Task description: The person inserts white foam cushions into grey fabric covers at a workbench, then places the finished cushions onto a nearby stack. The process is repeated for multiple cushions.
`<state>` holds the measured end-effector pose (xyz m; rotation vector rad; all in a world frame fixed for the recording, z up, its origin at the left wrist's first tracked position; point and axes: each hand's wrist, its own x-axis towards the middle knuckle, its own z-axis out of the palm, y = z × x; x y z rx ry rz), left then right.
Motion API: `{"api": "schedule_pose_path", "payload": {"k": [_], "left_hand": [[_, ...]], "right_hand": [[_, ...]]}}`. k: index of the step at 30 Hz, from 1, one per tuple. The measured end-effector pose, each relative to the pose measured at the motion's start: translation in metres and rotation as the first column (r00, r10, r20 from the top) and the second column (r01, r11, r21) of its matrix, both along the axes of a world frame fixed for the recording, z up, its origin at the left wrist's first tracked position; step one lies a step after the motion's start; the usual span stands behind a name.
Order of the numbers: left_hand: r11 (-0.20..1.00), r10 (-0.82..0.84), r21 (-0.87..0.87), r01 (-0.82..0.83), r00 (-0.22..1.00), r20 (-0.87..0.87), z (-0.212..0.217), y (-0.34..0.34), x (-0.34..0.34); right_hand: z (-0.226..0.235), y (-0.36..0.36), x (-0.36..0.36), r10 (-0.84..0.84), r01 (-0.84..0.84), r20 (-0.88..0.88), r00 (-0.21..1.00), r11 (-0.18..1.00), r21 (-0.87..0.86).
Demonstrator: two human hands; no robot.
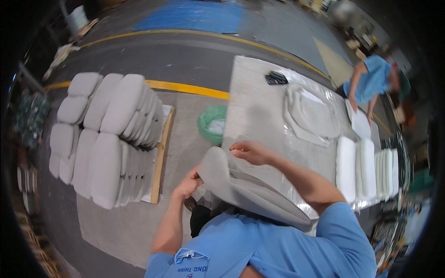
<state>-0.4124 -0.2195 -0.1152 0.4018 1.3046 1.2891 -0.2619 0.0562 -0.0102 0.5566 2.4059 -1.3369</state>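
The left hand (189, 181) is gripping the near edge of a grey cushion cover (245, 187), which is hanging off the table (257, 106) edge against the person's chest. The right hand (250, 152) is resting loosely curled on its top. With only one firm grip, the cover could be sliding towards the floor or the green bin (211, 121).

Place: upholstery factory floor.
Floor: grey concrete with yellow lane lines (185, 86) and a blue painted zone (194, 16).
Stock: grey cushions (106, 134) stacked in rows on a pallet.
Bench: long plastic-covered worktable (259, 111) with white foam pads (366, 169).
Staff: co-worker (371, 81) in blue uniform shirt.
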Motion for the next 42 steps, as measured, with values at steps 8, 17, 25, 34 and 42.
{"api": "schedule_pose_path", "payload": {"k": [8, 17, 25, 34, 42], "left_hand": [[0.902, -0.431, -0.180, 0.393, 0.845, -0.315, -0.008, 0.028, -0.021], [0.733, -0.656, -0.255, 0.630, 0.555, -0.513, -0.001, 0.072, -0.044], [0.540, -0.748, -0.279, 0.794, 0.301, -0.591, 0.004, 0.112, -0.035], [0.545, -0.768, -0.083, 0.834, 0.457, -0.448, 0.033, 0.101, -0.085], [0.105, -0.521, -0.439, 0.892, -0.327, -0.788, 0.046, 0.195, -0.101]], "right_hand": [[0.196, -0.030, 0.266, -0.195, 0.187, -0.037, 0.980, 0.971, -0.147], [0.122, -0.100, 0.283, -0.875, 0.904, -0.229, 0.427, 0.408, 0.128], [0.108, -0.124, 0.278, -0.913, 0.986, -0.380, 0.150, 0.111, 0.122], [0.132, -0.198, 0.236, -0.769, 0.988, -0.621, 0.151, 0.131, 0.077], [0.121, -0.248, 0.222, -0.792, 0.998, -0.608, 0.062, 0.055, 0.031]]}}
